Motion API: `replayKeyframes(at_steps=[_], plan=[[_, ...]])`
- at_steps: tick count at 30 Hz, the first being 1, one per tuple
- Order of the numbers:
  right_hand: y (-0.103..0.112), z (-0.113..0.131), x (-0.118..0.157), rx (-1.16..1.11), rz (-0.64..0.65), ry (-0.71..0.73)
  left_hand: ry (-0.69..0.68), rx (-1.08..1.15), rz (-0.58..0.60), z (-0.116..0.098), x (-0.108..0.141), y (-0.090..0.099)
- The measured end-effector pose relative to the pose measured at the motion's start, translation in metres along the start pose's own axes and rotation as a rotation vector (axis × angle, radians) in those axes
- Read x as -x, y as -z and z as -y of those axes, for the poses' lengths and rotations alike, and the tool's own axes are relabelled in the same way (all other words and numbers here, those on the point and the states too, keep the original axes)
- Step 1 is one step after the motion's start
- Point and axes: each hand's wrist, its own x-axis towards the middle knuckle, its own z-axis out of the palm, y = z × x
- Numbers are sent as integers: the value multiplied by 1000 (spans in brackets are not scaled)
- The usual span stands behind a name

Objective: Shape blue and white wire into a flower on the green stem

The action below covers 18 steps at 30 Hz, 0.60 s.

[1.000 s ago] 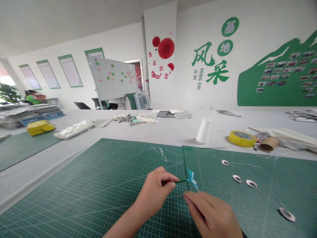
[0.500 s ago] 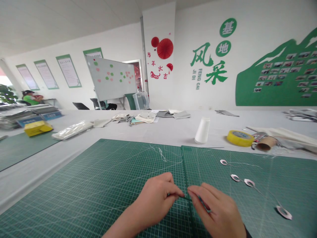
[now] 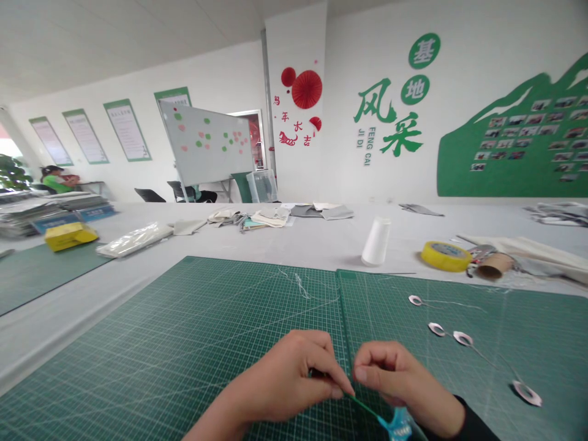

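Observation:
My left hand (image 3: 298,376) is closed, thumb and forefinger pinching a thin green cord (image 3: 365,405). The cord runs down to the right, towards a shiny light-blue piece (image 3: 397,425) at the bottom edge, its lower part cut off by the frame. Just right of the cord, my right hand (image 3: 390,370) is closed with thumb and forefinger pressed together. The blue piece shows right below that hand; whether the hidden fingers grip it I cannot tell. Both hands are over the seam between two green cutting mats (image 3: 193,331).
Several white rings (image 3: 463,339) with threads lie on the right mat. Loose white thread (image 3: 301,286) lies ahead. Behind stand a white thread cone (image 3: 376,242), yellow tape (image 3: 445,255) and a cardboard tube (image 3: 493,266). Fabric scraps (image 3: 271,217) and a yellow box (image 3: 71,236) are further left.
My hands have shifted; the left fingertips are lower and further right. The right hand has turned and moved slightly right. The light-blue piece now shows below it, with more green cord visible.

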Motion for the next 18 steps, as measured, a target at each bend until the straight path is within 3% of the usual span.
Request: replayKeyframes(at_steps=[9, 18], plan=[[-16, 4, 1, -404, -48, -113, 92, 320, -195, 4, -5, -3], [-26, 4, 6, -583, -176, -58, 235, 656, -292, 11, -9, -9]])
